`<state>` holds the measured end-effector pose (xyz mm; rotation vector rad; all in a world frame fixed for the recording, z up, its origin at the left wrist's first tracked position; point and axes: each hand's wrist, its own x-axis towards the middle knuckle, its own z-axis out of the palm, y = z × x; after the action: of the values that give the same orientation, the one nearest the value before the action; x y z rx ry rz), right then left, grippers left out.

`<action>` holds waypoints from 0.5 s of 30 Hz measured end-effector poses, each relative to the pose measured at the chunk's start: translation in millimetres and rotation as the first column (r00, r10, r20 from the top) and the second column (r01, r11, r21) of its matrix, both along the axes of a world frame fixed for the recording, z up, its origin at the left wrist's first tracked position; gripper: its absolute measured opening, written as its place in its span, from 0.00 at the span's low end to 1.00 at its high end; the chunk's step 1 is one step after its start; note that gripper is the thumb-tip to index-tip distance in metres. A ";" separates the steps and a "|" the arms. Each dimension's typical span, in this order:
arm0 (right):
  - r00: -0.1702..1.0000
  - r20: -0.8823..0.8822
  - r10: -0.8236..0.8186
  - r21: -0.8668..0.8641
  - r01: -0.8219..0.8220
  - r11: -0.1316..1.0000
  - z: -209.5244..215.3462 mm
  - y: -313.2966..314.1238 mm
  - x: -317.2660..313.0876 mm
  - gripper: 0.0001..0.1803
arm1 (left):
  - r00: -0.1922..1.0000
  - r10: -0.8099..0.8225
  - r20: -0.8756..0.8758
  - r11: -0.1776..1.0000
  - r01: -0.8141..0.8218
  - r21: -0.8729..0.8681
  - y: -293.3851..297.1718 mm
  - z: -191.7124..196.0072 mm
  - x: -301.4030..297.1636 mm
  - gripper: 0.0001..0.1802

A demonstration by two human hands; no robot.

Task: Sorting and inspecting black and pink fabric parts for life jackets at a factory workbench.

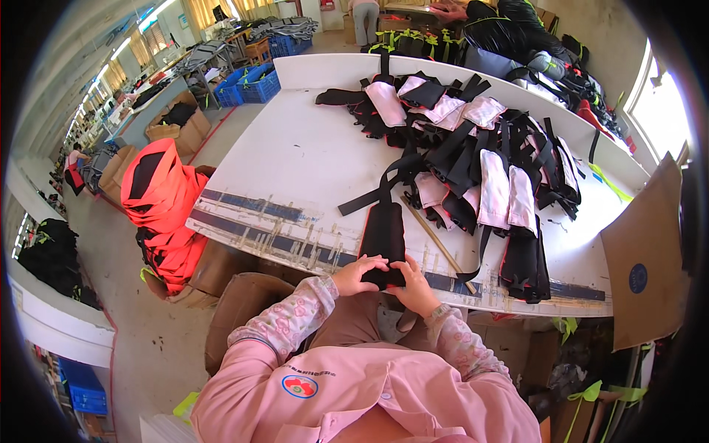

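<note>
A black padded strap piece (pixel 382 232) with red edging lies lengthwise at the table's near edge, and a narrower black webbing strap (pixel 362 201) runs from its far end. My left hand (pixel 357 275) holds its near end from the left, fingers over the top and thumb toward me. On the other side, my right hand (pixel 415 289) grips the same end, its thumb on the black fabric. Just right of the piece, a wooden stick (pixel 442 247) rests slantwise. A heap of similar black strap pieces with pale pink pads (pixel 493 188) spreads across the right half of the table.
The white table (pixel 273 151) has a raised far rim and worn tape along its near edge. Stacked orange bundles (pixel 164 199) stand left. A cardboard flap (pixel 644 258) rises at the right. Blue crates (pixel 258 83) and black bags (pixel 509 33) are beyond the table.
</note>
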<state>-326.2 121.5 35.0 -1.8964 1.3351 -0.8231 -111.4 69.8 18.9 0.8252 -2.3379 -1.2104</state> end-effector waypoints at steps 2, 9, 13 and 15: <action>1.000 -0.014 -0.015 -0.032 0.015 0.999 -5.0 1.4 4.1 0.30 | 1.000 0.005 -0.010 1.000 -0.005 0.018 -1.6 -2.8 1.4 0.21; 0.987 -0.017 -0.157 -0.168 0.152 0.974 -14.3 -1.5 17.6 0.21 | 0.936 0.325 -0.135 0.879 -0.352 -0.321 10.3 -9.6 -20.1 0.08; 0.959 0.046 -0.281 -0.149 0.285 0.947 -5.0 -4.6 25.1 0.15 | 0.874 0.456 -0.170 0.830 -0.486 -0.274 16.6 -1.6 -37.1 0.07; 0.947 0.045 -0.318 -0.219 0.319 0.922 -7.8 -11.0 24.7 0.10 | 0.864 0.449 -0.229 0.791 -0.503 -0.347 17.3 0.5 -40.0 0.08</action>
<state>-301.5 110.5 27.3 -1.8633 1.6314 -1.1872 -151.4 87.0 19.4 1.0599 -1.9843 -0.5315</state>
